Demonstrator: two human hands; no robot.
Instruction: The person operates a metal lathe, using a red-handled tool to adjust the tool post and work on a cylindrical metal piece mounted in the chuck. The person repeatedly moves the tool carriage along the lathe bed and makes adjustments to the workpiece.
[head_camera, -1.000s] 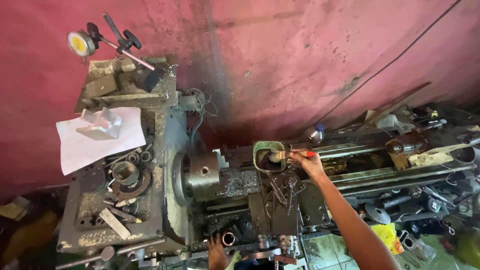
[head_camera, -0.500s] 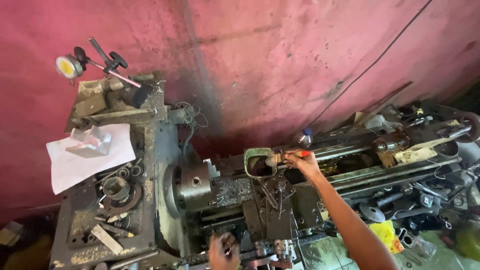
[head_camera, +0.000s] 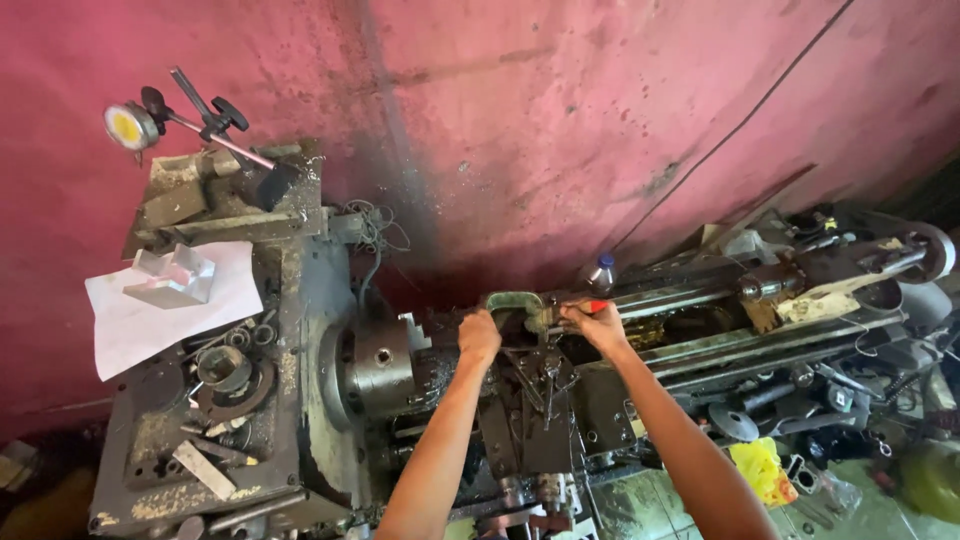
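Note:
I look down on an old grimy lathe. My left hand (head_camera: 480, 335) grips the left side of a green C-shaped clamp (head_camera: 518, 303) that sits above the tool post (head_camera: 530, 385), just right of the steel chuck (head_camera: 385, 368). My right hand (head_camera: 592, 322) is closed on a red-handled tool (head_camera: 597, 307) at the clamp's right end. Both forearms reach up from the bottom edge of the view.
The headstock top (head_camera: 200, 400) carries a white paper sheet (head_camera: 170, 305), a metal block (head_camera: 175, 278), rings and loose parts. A dial indicator on a stand (head_camera: 130, 125) sticks up at the back left. A plastic bottle (head_camera: 598, 272) stands by the pink wall. The tailstock (head_camera: 840, 265) and clutter lie to the right.
My left hand has risen from the low carriage controls to the green clamp. My right hand has stayed at the clamp's right end. The view has shifted slightly.

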